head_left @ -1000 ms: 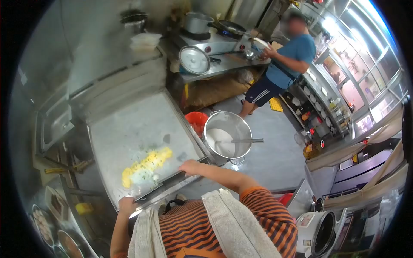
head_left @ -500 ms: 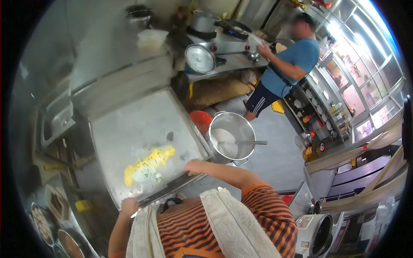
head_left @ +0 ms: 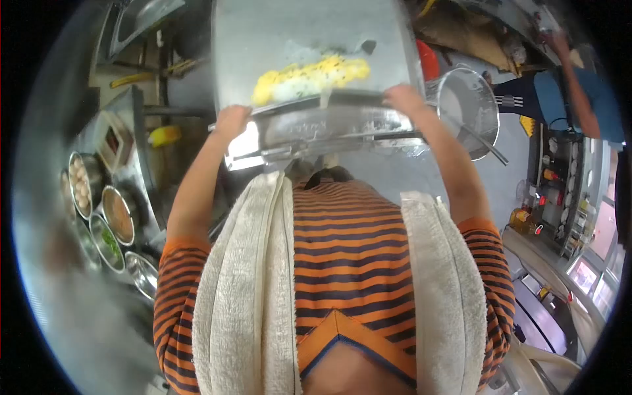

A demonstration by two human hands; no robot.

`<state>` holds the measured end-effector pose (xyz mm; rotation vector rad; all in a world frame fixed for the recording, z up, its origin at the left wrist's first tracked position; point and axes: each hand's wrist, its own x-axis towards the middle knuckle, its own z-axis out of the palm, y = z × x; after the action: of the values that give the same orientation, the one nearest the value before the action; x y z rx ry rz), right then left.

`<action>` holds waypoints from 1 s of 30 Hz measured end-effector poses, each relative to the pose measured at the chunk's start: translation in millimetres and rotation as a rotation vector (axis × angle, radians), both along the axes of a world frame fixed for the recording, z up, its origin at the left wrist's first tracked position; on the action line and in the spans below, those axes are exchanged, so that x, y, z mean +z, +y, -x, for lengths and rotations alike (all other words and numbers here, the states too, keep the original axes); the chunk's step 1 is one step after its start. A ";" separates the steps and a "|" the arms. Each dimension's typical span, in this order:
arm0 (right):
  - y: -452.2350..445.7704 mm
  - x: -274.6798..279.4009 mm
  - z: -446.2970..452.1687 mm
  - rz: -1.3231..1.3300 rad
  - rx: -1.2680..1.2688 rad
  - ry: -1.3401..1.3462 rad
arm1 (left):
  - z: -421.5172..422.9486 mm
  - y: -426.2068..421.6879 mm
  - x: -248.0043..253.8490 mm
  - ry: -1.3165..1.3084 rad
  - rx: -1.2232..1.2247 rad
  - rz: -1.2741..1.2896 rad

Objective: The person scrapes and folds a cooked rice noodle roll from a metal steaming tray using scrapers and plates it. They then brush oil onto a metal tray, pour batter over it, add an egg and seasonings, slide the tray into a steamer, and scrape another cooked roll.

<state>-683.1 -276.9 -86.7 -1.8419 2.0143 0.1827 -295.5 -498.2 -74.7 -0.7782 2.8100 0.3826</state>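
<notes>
A large flat metal tray (head_left: 309,29) lies in front of me, raised at its near edge. Across it, close to that edge, spreads a band of yellow egg (head_left: 315,74) with green flecks, and whitish liquid along its near side. My left hand (head_left: 234,120) is closed on the tray's near left corner. Closed over the near right corner is my right hand (head_left: 403,99). The fingertips of both hands are partly hidden by the rim. A shiny metal front panel (head_left: 316,128) runs below the edge, between my hands and my body.
On the right stands a big metal pot (head_left: 495,105) holding white liquid and a long-handled ladle (head_left: 490,148); a red bucket (head_left: 428,59) is behind it. Bowls of eggs (head_left: 81,187) and chopped greens (head_left: 108,243) sit at left. A co-worker in blue (head_left: 596,112) is at far right.
My view has swung down and to the right. The tray's near edge is now lifted, and the egg and liquid lie as a band along it. Both hands stay at the near corners.
</notes>
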 end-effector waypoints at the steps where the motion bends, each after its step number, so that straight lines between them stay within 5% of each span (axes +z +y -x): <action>1: -3.7 1.3 5.9 0.037 0.002 0.001 | 2.2 -2.8 4.8 0.003 -0.018 -0.048; 7: 31.4 11.6 -43.6 -0.157 0.146 0.011 | -42.8 54.4 0.5 -0.040 -0.126 -0.076; 9: 13.4 0.7 -30.8 -0.087 0.140 -0.075 | -35.5 37.2 -3.9 -0.288 -0.009 -0.039; 11: -11.9 8.8 -18.9 -0.035 -0.069 -0.037 | -27.7 2.9 -15.0 -0.063 0.062 0.031; 15: 6.9 14.0 -16.6 0.034 0.034 0.003 | -26.8 11.1 -9.1 0.077 0.012 0.008; 17: 57.0 -11.3 -38.4 -0.111 0.068 0.033 | -45.5 47.6 -6.8 -0.168 0.035 -0.057; 20: 111.8 -16.9 -73.7 0.342 0.124 -0.035 | -68.2 87.6 -16.3 -0.219 -0.087 -0.046; 22: 106.8 -17.5 -67.8 0.344 0.098 -0.020 | -63.4 89.4 -28.9 -0.208 -0.062 0.021; 27: 18.7 -49.5 -13.5 0.441 0.125 0.192 | -9.3 8.5 -55.9 -0.141 -0.087 0.311; 28: -21.4 -40.1 1.3 0.126 0.061 0.298 | 14.6 -26.3 -52.0 -0.190 -0.025 0.221; 29: -52.7 -40.6 25.5 0.186 0.026 0.214 | 27.6 -70.3 -63.6 -0.153 -0.038 0.177; 30: -91.6 -21.7 40.5 -0.006 -0.072 0.215 | 58.3 -96.1 -22.4 -0.157 0.057 0.121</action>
<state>-723.6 -368.5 -108.4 -1.8091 2.2167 0.3795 -353.8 -594.3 -97.0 -0.8739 2.6882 0.1536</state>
